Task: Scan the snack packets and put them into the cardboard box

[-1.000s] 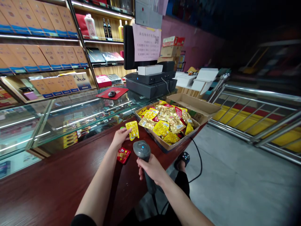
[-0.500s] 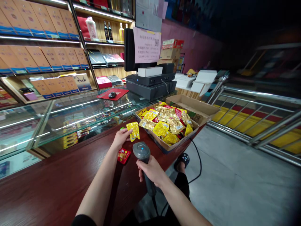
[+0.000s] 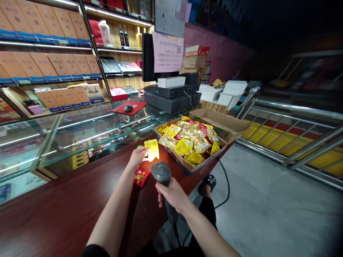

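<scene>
At the counter (image 3: 66, 214), the left grip (image 3: 138, 156) pinches a yellow packet (image 3: 152, 149); the right grip (image 3: 173, 194) encircles a scanner (image 3: 161, 172).

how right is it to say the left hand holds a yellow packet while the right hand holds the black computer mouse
One thing is wrong: the right hand holds a gray handheld scanner, not the black computer mouse, which lies on the red mat, as the head view shows. The left hand does hold a yellow packet.

Bare forearms (image 3: 114, 207) reach forward, left hand (image 3: 138, 157) pinching, right hand (image 3: 173, 194) curled closed.
</scene>
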### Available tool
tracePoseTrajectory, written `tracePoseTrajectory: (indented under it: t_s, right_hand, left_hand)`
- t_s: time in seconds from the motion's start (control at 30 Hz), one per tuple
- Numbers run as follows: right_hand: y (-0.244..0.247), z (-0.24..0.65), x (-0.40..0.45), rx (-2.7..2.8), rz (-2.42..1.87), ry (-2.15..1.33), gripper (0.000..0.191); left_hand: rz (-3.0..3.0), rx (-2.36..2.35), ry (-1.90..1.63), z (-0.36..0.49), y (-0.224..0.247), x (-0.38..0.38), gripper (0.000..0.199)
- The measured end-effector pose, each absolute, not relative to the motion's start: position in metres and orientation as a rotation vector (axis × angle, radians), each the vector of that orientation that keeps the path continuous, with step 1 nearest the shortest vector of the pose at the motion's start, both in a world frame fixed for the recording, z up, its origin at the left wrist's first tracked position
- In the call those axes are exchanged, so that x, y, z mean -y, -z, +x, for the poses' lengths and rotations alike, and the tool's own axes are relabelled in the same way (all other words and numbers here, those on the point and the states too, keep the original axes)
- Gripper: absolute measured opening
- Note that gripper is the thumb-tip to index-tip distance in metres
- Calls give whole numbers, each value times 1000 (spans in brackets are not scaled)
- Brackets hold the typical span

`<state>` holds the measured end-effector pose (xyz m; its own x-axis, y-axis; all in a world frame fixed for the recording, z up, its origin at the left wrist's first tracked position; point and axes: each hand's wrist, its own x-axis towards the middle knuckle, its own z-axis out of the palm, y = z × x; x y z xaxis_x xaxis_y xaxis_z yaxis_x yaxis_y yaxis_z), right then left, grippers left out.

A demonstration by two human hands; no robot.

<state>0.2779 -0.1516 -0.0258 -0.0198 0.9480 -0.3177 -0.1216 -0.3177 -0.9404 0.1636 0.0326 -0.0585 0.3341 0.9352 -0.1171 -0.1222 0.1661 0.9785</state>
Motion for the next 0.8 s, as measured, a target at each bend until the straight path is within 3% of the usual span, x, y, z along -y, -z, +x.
tracePoseTrajectory:
  t_s: [0.13,0.33,0.53,0.67,0.8]
  right_hand:
    - [26,281,150,922,-1279,-1447,16]
    - [-9,310,115,1009,-1252,-1044,26]
    - [-71,350,71,982,-1205,-1143,19]
    - [-109,388,51,887,-1236,-1096,22]
    - [-138,439,32,846,-1255,-1008,12]
  left_hand:
    - [1086,-943,-951,163,58,-31,43]
    - [1144,-863,-933,164,38,-18,42]
    - [1235,-832,-980,200,-13,-28,44]
    - [1329,-807,-1001,254,-56,-56,44]
    - [1411,-831,-1004,319,-91,-84,42]
